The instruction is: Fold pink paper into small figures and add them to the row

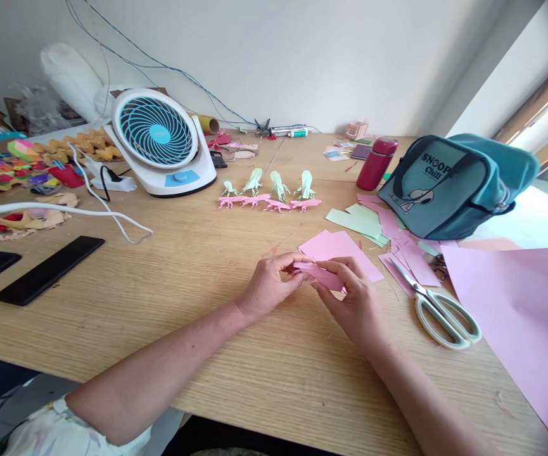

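Observation:
Between my two hands is a folded piece of pink paper (324, 276), held just above the table. My left hand (274, 282) pinches its left end between thumb and fingers. At the other end my right hand (350, 294) grips it, thumb below and fingers on top. Flat pink sheets (354, 250) lie right behind my hands. Scissors (438, 310) with pale handles rest to the right of my right hand, blades pointing away. Farther back stand folded green paper figures (279, 185), with a row of pink paper figures (277, 205) in front of them.
A white and blue fan (157, 136) stands at the back left, near a white cable (112, 218) and a black bar (48, 269). Green paper (354, 221), a red bottle (377, 164) and a teal bag (445, 183) are at the right. A large pink sheet (521, 304) covers the right edge.

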`<state>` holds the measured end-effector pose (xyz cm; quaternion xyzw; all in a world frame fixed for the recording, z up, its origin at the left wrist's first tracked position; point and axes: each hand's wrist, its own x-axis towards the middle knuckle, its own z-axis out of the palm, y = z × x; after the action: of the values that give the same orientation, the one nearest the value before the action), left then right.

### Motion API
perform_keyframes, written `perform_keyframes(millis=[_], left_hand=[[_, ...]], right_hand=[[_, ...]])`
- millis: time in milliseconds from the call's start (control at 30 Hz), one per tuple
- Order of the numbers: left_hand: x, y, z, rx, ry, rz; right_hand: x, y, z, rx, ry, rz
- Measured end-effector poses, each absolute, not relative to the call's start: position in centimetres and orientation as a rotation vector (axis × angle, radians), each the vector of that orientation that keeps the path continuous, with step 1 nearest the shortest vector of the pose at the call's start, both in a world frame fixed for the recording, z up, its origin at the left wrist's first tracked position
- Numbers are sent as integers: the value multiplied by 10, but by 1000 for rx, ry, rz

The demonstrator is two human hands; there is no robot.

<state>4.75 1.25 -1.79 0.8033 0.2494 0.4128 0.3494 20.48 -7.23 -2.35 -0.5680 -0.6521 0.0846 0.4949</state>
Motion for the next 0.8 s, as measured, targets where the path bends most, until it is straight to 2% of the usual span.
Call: perform_keyframes(millis=[633, 800], left_hand=[[46, 18, -22, 1988, 639, 991], [46, 19, -21, 1971, 645, 962]], right_hand=[[209, -75, -28, -1376, -1872, 81], [207, -74, -28, -1414, -1693, 91]])
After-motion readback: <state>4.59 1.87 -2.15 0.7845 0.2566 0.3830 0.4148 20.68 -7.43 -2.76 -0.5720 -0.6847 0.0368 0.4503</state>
